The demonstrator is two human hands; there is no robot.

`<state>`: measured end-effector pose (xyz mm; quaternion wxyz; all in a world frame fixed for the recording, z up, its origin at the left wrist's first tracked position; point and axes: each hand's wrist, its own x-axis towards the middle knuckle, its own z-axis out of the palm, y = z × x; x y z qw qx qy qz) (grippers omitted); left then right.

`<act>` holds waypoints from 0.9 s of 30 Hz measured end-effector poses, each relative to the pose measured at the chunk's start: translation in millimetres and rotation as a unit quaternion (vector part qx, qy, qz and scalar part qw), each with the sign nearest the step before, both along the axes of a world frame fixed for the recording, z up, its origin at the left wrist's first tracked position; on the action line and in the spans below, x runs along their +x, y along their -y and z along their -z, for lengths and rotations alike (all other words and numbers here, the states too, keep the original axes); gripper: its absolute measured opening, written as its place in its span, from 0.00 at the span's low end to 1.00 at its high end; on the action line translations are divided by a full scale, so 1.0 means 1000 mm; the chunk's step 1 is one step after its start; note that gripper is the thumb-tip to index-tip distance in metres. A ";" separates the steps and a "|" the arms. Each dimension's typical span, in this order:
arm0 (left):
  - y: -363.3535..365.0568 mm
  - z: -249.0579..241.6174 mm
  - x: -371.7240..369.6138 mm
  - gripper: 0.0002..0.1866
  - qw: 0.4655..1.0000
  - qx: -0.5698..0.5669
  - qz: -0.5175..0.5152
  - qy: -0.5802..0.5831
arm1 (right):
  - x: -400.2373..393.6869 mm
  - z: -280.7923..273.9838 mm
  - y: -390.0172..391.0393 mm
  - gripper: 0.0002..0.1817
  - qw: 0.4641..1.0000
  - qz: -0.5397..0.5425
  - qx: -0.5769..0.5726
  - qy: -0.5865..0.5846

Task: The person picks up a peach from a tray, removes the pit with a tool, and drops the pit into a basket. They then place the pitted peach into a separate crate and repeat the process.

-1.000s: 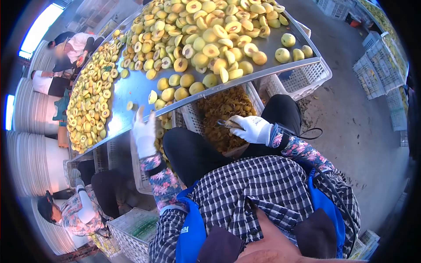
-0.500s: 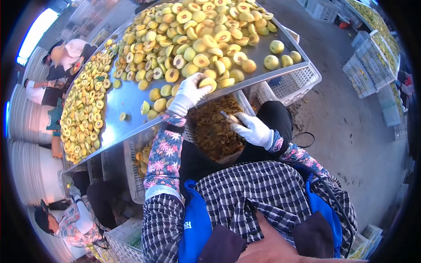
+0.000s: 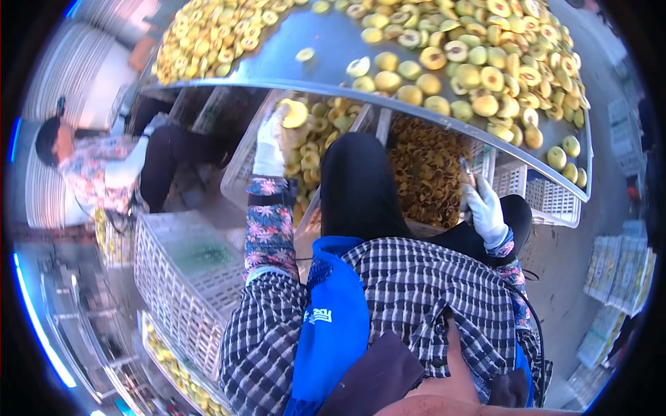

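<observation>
My left hand (image 3: pixel 271 139), in a white glove, is closed around a yellow peach half (image 3: pixel 295 113). It is over a crate of peach halves (image 3: pixel 303 157), below the front edge of the metal table (image 3: pixel 270 73). My right hand (image 3: pixel 485 211), also gloved, grips a short pitting knife (image 3: pixel 465 168) with a metal tip pointing up. That hand is near my right knee, beside a crate of brown pits and scraps (image 3: pixel 423 170). Many peach halves (image 3: pixel 485 76) lie piled on the table.
Another pile of peach halves (image 3: pixel 208 38) is at the table's left. A person (image 3: pixel 104 163) sits on the left near a stacked white crate (image 3: pixel 182 277). More crates (image 3: pixel 617 270) stand on the floor at right. A cable runs by my right side.
My left hand has moved from the pile on the table to over the peach crate, holding a peach half. My view has swung left. The right hand still grips the knife.
</observation>
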<state>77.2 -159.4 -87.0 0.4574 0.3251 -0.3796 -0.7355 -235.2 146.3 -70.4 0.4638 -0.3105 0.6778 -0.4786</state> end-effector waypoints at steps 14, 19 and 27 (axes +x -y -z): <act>0.041 0.130 0.005 0.42 0.632 -0.215 0.041 0.743 | 0.007 0.024 0.008 0.11 0.989 0.017 0.136 -0.051; 0.001 0.117 0.037 0.36 0.685 -0.212 0.176 0.675 | 0.014 0.039 0.006 0.12 0.981 0.006 0.183 -0.064; -0.040 0.108 0.110 0.32 0.577 -0.075 0.261 0.770 | 0.021 0.057 0.013 0.14 0.977 -0.049 0.154 -0.142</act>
